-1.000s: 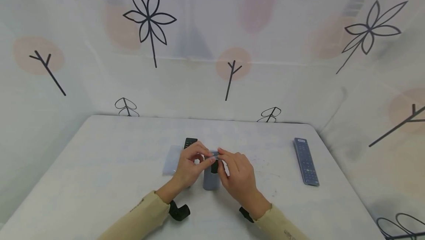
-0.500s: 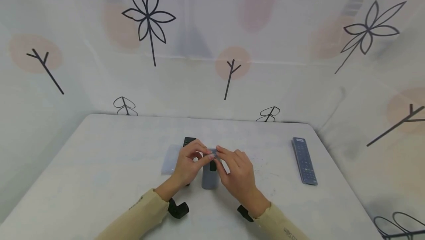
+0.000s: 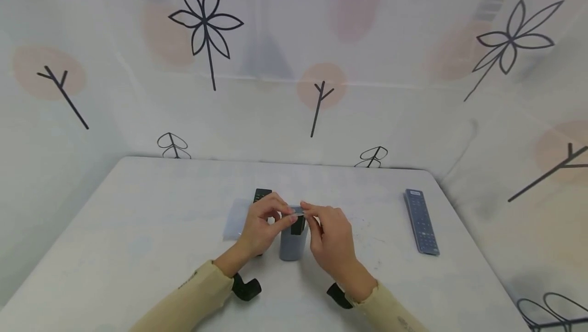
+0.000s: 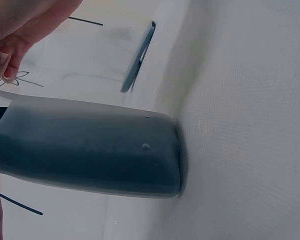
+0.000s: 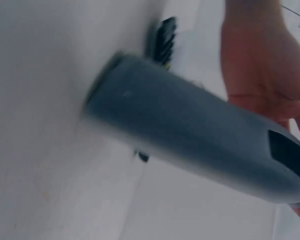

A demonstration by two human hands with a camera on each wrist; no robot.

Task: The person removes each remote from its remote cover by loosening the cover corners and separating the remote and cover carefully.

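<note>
A grey-blue, smooth long case (image 3: pixel 292 247) with a dark patch near its upper end stands upright on the table; its exact kind cannot be made out. My left hand (image 3: pixel 262 224) pinches its top edge from the left, thumb against index finger. From the other side my right hand (image 3: pixel 334 240) pinches the same edge, where a thin pale strip shows between the fingers. The case's long body (image 4: pixel 90 150) fills the left wrist view, its base against the tabletop. In the right wrist view the case (image 5: pixel 179 117) appears blurred, the dark patch close to my fingers.
Partly behind my left hand lies a black remote control (image 3: pixel 263 194), beside a flat translucent sheet or bag (image 3: pixel 234 221). A blue-toned remote control (image 3: pixel 421 222) lies at the table's right. Black pieces (image 3: pixel 247 289) sit by both wrists. A patterned cloth (image 3: pixel 257 56) hangs behind the table.
My right thumb and fingers have shifted slightly right, baring more of the dark patch and case. The left hand stays nearly in place at the top edge.
</note>
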